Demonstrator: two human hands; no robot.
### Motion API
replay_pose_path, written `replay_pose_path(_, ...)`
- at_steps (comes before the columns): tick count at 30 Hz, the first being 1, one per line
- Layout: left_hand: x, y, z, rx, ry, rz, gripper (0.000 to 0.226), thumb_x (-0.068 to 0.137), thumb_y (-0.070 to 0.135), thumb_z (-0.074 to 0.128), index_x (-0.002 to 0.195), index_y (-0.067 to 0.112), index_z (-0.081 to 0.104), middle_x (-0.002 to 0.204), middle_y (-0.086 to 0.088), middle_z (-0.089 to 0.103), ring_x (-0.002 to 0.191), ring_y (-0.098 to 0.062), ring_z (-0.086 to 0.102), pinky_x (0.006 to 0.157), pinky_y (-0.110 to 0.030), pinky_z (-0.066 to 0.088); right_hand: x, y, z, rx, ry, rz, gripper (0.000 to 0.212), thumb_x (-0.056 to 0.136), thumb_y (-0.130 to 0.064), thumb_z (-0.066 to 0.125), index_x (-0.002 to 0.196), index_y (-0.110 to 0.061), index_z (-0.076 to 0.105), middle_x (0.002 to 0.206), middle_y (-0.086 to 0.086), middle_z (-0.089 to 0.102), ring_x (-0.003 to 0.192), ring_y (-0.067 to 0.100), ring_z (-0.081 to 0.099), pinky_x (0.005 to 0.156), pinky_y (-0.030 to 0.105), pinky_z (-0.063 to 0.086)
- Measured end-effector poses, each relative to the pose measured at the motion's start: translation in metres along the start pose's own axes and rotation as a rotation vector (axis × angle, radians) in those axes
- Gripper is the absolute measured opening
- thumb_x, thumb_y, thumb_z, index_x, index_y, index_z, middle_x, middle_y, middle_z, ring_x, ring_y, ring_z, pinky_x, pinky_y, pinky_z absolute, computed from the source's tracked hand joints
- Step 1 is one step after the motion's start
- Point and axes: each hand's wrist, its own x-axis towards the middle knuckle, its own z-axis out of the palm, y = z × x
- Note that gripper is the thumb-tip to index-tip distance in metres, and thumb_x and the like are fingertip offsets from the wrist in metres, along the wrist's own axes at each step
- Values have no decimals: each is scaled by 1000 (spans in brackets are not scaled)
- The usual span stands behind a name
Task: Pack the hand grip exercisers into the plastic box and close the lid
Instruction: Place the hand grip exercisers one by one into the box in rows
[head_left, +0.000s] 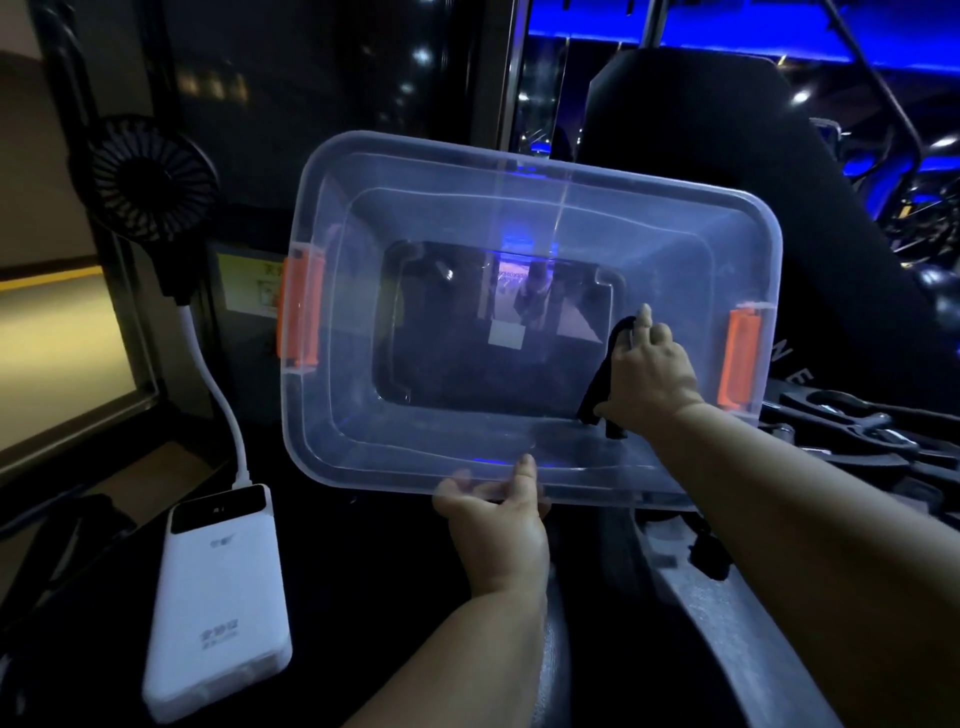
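Box (467, 171) of clear plastic, rectangular, round-cornered; black exerciser (601, 376) inside.

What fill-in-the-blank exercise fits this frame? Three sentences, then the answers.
1. The left hand grips the near rim of the plastic box, whose two side latches are coloured ____.
2. The right hand holds a ____ grip exerciser inside the box.
3. A white power bank lies left of the box, its white stalk leading up to a small ____.
Missing words: orange; black; fan.
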Motion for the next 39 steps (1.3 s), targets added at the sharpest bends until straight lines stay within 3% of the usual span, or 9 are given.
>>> replay_pose_path(6, 2, -3, 0, -13, -6, 16, 43, 84, 11, 70, 108, 14, 36, 51, 8, 64, 47, -7, 62, 72, -42, 57, 2, -1, 10, -110, 26, 11, 97, 75, -56, 62, 148, -6, 20, 156, 26, 3, 134, 34, 24, 105, 39, 24)
replay_pose_path(11, 4, -7, 0, -2, -29, 24, 38, 85, 13, 70, 94, 26, 35, 55, 20, 65, 48, -5, 63, 72, -41, 56, 3, -1, 16, -118, 1, 7, 93, 78, -56, 58, 150, -10, 21, 156, 27, 0, 141, 37, 10, 111, 42, 15)
replay_pose_path(14, 4, -7, 0, 7, -32, 28, 38, 85, 14, 70, 102, 20, 37, 55, 19, 65, 50, -5, 63, 74, -43, 57, 3, 0, 20, -115, -7, -4, 89, 81, -57, 55, 150, -12, 21, 156, 26, -3, 143, 36, 6, 113, 42, 11)
replay_pose_path(19, 3, -6, -1, 18, -44, 40, 42, 84, 15, 70, 110, 15, 37, 56, 15, 67, 52, -5, 65, 74, -42, 57, 1, 5, 20, -117, -32, -58, 103, 75, -70, 52, 151, -11, 14, 157, 24, -7, 144, 38, 0, 116, 44, 5)
replay_pose_path(26, 5, -7, -1, -5, -37, 57, 37, 85, 12, 69, 102, 17, 36, 54, 14, 66, 46, -3, 62, 60, -34, 52, 5, 3, 6, -272, -105, -93, 111, 72, -67, 56, 151, -4, 9, 156, 23, 1, 143, 39, 4, 117, 49, 1)
replay_pose_path(30, 4, -6, -1, -10, -38, 48, 36, 85, 11, 69, 103, 16, 37, 55, 5, 67, 47, -3, 62, 59, -34, 53, 9, 5, 1, -316, -152, -117, 99, 81, -59, 48, 151, -2, 7, 157, 21, 0, 145, 38, -3, 116, 54, -6)
replay_pose_path(36, 2, -4, -1, -34, -9, 33, 34, 84, 8, 69, 93, 22, 39, 72, -9, 61, 47, -5, 62, 50, -24, 53, 7, 8, 9, -373, -108, -185, 83, 90, -50, 35, 151, 0, 9, 159, 18, 3, 145, 36, -6, 115, 54, -10)
replay_pose_path(39, 1, -2, -1, -31, -8, 34, 35, 84, 8, 69, 92, 24, 39, 73, -8, 61, 46, -5, 62, 49, -23, 53, 9, 10, 15, -394, -123, -226, 82, 91, -58, 31, 152, -7, 14, 160, 12, 5, 146, 33, -6, 114, 55, -15)
